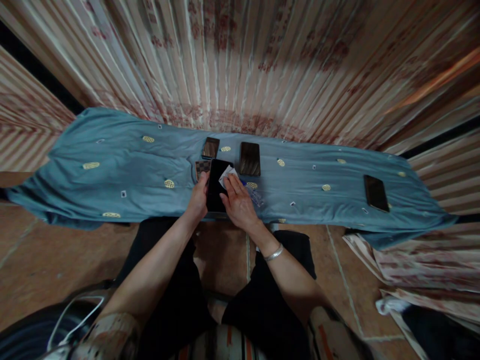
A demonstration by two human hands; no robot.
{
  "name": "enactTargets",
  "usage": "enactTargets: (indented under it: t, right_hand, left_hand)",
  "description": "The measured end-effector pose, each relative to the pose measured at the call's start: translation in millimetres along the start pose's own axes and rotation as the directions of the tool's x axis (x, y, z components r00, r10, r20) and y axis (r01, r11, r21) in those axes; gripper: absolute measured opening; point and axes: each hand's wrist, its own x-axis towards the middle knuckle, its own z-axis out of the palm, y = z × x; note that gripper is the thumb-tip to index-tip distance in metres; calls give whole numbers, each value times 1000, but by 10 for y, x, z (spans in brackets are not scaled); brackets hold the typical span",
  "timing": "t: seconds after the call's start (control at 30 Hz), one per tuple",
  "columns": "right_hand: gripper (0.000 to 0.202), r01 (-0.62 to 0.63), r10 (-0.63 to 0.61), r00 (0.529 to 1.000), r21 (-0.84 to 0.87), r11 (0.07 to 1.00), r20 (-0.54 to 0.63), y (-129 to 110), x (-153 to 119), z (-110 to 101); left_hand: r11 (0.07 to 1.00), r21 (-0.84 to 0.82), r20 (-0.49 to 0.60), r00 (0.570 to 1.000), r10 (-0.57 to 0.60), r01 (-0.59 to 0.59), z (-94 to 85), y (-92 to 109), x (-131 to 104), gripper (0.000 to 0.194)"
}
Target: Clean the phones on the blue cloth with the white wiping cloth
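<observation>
Black phone (216, 186) flat on blue cloth (112, 170) over tabletop, near front edge, between both hands. Left hand (198, 199) closed on phone's left edge, thumb on top. Right hand (238, 202) fingers pinched on small white wipe (226, 174), pressing it on phone's upper right corner. Three more phones on cloth: two (210, 148) (250, 158) just behind, one (376, 193) well apart to right

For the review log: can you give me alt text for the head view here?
The left hand steadies a black phone on a blue cloth while the right hand presses a small white wipe on its screen. Three more dark phones lie on the cloth.
</observation>
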Motion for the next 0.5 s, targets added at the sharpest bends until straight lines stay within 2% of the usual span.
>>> enactTargets:
  t: [0.2, 0.4, 0.5]
  right_hand:
    - [49, 16, -16, 1000, 0, 1000, 5, -9, -52, 9]
    - [50, 9, -9, 1000, -15, 1000, -22, 32, -38, -4]
    - [51, 10, -11, 1000, -24, 1000, -28, 37, -16, -12]
  left_hand:
    - [998, 46, -27, 999, 34, -33, 0, 3, 30, 46]
    - [995, 80, 35, 998, 61, -63, 41, -36, -1, 52]
    - [991, 96, 30, 995, 94, -97, 56, -65, -34, 53]
